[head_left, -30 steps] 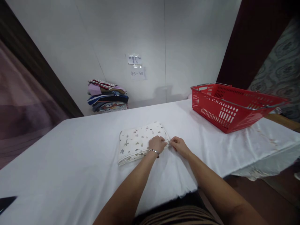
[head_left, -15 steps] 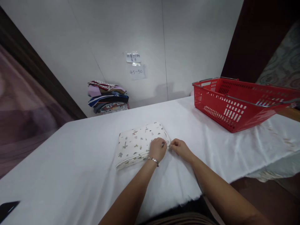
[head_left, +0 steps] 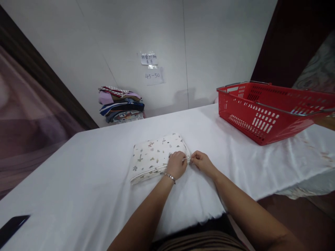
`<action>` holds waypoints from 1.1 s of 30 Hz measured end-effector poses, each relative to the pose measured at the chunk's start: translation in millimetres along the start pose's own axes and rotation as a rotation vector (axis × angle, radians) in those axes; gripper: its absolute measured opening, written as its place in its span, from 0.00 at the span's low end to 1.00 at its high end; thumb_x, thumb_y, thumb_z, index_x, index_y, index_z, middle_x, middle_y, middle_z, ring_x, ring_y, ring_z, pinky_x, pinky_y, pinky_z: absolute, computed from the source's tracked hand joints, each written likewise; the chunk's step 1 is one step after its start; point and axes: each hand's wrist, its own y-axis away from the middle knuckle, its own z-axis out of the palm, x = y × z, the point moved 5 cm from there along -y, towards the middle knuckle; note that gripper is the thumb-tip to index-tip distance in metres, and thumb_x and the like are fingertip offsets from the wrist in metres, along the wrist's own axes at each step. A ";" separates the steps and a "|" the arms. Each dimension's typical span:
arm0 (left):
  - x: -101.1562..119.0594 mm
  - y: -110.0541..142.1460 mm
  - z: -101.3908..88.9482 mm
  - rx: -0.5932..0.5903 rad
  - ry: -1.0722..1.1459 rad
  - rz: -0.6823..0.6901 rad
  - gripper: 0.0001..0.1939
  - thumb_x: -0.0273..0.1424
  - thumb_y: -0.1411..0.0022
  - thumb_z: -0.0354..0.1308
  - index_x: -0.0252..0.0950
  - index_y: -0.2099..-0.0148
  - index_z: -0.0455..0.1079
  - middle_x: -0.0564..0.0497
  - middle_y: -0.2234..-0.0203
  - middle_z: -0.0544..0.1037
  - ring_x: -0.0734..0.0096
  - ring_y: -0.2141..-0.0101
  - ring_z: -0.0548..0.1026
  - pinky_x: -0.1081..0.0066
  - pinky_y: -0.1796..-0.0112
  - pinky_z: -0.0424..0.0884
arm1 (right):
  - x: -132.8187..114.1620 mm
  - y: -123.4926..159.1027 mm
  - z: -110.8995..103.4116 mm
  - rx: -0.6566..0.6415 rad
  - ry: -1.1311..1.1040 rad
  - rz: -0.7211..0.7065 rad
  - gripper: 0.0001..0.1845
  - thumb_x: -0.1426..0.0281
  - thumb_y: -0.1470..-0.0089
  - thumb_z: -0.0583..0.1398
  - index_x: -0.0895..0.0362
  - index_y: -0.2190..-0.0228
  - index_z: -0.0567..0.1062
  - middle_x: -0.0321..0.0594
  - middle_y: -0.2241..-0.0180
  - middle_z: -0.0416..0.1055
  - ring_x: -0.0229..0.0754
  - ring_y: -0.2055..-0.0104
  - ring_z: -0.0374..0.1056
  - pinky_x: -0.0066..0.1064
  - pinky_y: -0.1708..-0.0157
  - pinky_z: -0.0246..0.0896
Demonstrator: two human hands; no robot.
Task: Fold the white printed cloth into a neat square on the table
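From the head-worn camera, a smooth white cloth (head_left: 94,170) with soft creases is seen spread over a table. At its middle lies a folded fabric (head_left: 150,155), a flat, layered rectangle, cream with small leaf-like prints. Its near right corner is pinched by the left hand (head_left: 177,164), fingers curled, a metallic bracelet (head_left: 170,177) worn at the wrist, and by the right hand (head_left: 203,162), fingertips closed; exactly which layer is held cannot be made out. A red perforated plastic basket (head_left: 286,132) is set at right; rumpled, multicoloured textiles (head_left: 121,106) are stacked beyond the far edge.
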 end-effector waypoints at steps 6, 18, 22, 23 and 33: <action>0.2 -4.6 3.9 0.026 -0.014 -0.007 0.08 0.34 0.43 0.53 0.39 0.61 0.68 0.51 0.65 0.71 0.66 0.60 0.66 0.66 0.59 0.59 | 5.0 -2.4 -2.5 0.027 -0.054 -0.022 0.04 0.70 0.59 0.55 0.56 0.76 0.65 0.32 0.80 0.69 0.30 0.86 0.55 0.23 0.86 0.47; -2.4 -4.7 4.8 0.043 0.046 -0.071 0.07 0.33 0.43 0.53 0.37 0.66 0.70 0.50 0.67 0.72 0.68 0.62 0.67 0.68 0.59 0.61 | -3.8 3.3 -4.5 0.060 0.116 0.041 0.12 0.64 0.53 0.54 0.57 0.81 0.69 0.34 0.82 0.68 0.31 0.86 0.54 0.24 0.85 0.48; -2.9 -4.9 5.2 0.039 0.067 -0.088 0.07 0.33 0.43 0.53 0.38 0.65 0.71 0.50 0.67 0.72 0.69 0.62 0.67 0.68 0.58 0.61 | -1.6 2.9 -2.3 0.049 0.165 0.017 0.13 0.63 0.52 0.54 0.57 0.81 0.69 0.35 0.83 0.68 0.32 0.84 0.56 0.24 0.84 0.48; -3.4 -5.1 5.7 0.039 0.071 -0.096 0.07 0.33 0.43 0.53 0.38 0.65 0.72 0.50 0.67 0.73 0.69 0.62 0.67 0.68 0.58 0.61 | -0.3 2.6 -1.4 0.044 0.169 0.006 0.13 0.63 0.53 0.54 0.57 0.80 0.70 0.34 0.83 0.68 0.33 0.84 0.57 0.24 0.84 0.48; -6.3 -7.9 7.4 0.016 0.079 -0.114 0.13 0.34 0.41 0.50 0.39 0.72 0.73 0.52 0.71 0.73 0.71 0.66 0.69 0.71 0.62 0.62 | 1.4 3.5 3.5 0.035 0.056 0.015 0.09 0.64 0.55 0.56 0.57 0.78 0.70 0.35 0.81 0.69 0.31 0.85 0.54 0.23 0.86 0.47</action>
